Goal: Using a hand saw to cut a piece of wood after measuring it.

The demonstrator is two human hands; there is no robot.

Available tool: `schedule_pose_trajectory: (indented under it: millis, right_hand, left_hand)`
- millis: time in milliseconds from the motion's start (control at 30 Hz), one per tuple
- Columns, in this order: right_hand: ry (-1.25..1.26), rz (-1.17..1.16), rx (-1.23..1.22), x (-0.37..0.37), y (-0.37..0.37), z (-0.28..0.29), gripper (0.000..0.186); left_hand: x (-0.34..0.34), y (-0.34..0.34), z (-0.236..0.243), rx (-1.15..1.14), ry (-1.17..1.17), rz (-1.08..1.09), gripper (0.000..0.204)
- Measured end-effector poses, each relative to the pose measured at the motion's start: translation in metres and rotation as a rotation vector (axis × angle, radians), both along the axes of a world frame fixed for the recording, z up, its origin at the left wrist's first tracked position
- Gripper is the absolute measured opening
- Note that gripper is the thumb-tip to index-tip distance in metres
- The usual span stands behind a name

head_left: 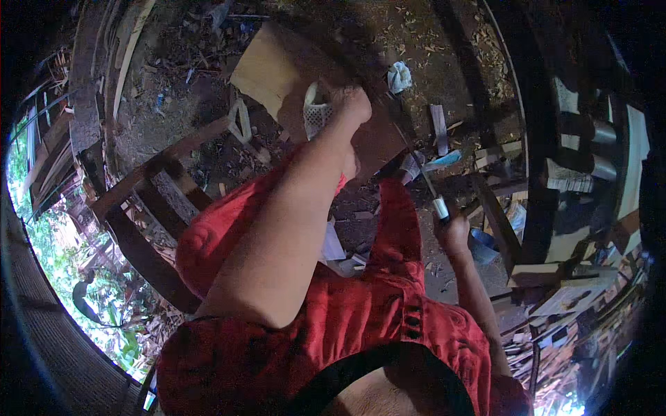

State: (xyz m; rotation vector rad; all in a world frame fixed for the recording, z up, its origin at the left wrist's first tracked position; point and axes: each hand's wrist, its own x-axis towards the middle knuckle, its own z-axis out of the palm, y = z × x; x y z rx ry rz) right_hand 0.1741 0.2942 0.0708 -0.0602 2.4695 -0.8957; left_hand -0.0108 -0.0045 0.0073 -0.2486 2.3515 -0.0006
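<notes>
My left arm stretches forward over my bent left leg, and my left hand (pixel 352 104) is closed low over a shadowed part of a brown board (pixel 267 73). Whatever its curled fingers hold is hidden. Beside that hand is a white shoe (pixel 316 121) with a pattern of holes. My right hand (pixel 454 233) grips a long thin tool with a white handle (pixel 440 207). Its narrow dark shaft or blade runs forward along the board's right side; its far end is lost in shadow, so the exact kind is unclear.
A wooden frame (pixel 156 163) stands on the left, and a dark post (pixel 528 139) on the right. Wood chips lie over the dirt floor, with a crumpled white cloth (pixel 399 77) ahead. A blue container (pixel 483 246) is by my right hand. Stacked wood scraps (pixel 569 353) fill the lower right.
</notes>
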Motion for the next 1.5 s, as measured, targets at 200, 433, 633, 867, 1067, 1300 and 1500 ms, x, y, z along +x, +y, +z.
schedule_pose_trajectory:
  millis: [200,433,633,867,1067,1300,1500]
  right_hand:
    - [-0.068,0.034,0.000,-0.046,-0.031,0.024,0.022]
    - [-0.402,-0.081,0.187,-0.083,-0.085,0.015,0.029]
    - [-0.174,-0.107,0.100,0.018,-0.005,0.034,0.029]
    - [-0.341,-0.009,0.208,-0.027,-0.011,0.049,0.024]
    - [-0.112,0.080,0.078,-0.084,-0.088,-0.029,0.029]
    - [-0.321,-0.135,0.109,-0.022,-0.032,0.035,0.036]
    - [-0.294,-0.082,0.176,0.025,0.025,0.059,0.043]
  left_hand:
    - [0.004,0.001,-0.009,-0.063,-0.062,-0.027,0.029]
    - [0.005,0.001,-0.004,-0.166,0.156,-0.144,0.038]
    - [-0.003,0.003,0.010,-0.003,-0.042,-0.008,0.033]
    - [0.006,-0.004,-0.018,0.004,0.017,-0.008,0.030]
    - [0.006,-0.008,-0.027,-0.029,-0.092,-0.014,0.031]
    - [0.000,-0.004,0.000,0.031,-0.118,0.001,0.034]
    - [0.003,0.001,0.000,-0.036,0.057,-0.031,0.028]
